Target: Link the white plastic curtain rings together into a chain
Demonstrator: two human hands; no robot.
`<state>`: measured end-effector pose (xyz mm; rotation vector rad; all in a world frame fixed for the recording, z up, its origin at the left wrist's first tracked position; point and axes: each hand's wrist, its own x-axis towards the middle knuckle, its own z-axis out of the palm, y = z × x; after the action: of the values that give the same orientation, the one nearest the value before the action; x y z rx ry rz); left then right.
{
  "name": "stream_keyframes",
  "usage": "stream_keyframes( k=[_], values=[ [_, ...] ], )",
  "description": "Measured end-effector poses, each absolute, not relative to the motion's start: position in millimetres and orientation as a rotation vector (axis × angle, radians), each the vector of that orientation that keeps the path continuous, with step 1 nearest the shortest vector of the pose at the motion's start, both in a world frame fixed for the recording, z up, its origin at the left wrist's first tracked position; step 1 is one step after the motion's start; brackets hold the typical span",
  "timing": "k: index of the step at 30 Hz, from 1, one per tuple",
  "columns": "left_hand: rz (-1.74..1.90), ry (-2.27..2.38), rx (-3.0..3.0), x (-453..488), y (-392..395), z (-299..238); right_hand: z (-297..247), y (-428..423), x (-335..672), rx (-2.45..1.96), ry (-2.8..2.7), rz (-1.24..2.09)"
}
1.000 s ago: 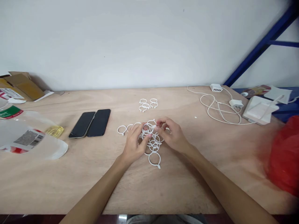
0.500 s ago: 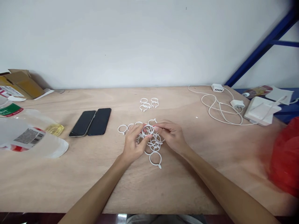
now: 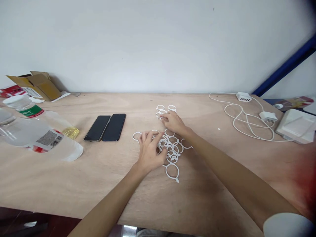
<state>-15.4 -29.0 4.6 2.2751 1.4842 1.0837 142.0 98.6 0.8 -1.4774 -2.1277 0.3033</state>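
My left hand hovers over or rests on a loose pile of thin white plastic rings, fingers spread and curved. Some of these rings carry a small tab on one side, and part of the pile is hidden under the hand. Farther back, my right hand reaches to a smaller group of white rings. Its thumb and fingertips are pinched together on a white ring at the front of that group, mostly covered by the fingers.
Two dark phones lie side by side left of the pile. Large clear bottles and an open cardboard box are at the left. White cable, chargers and a blurred red thing occupy the right.
My right hand has left the pile and moved away to the small back group. My left hand has let go of the ring both hands held and spread over the pile. The view has shifted left.
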Motion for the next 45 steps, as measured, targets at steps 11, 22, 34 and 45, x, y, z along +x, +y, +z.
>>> stream_keyframes(
  k=[11,22,34,45],
  values=[
    [1.246,1.512,2.119,-15.2,-25.8,6.0,14.2,53.4,140.2,-1.207,-1.431,0.771],
    [1.426,1.196,2.18,-16.7,-27.8,4.6,34.0,-30.2,132.9,-0.935,-0.936,1.514],
    [1.303,1.18,2.314,-17.5,-27.6,9.2,25.4,-24.8,136.4,-0.938,-0.967,1.437],
    [1.309,1.28,2.172,-14.8,-26.2,9.7,20.7,9.2,148.0,-1.001,-1.174,1.447]
  ],
)
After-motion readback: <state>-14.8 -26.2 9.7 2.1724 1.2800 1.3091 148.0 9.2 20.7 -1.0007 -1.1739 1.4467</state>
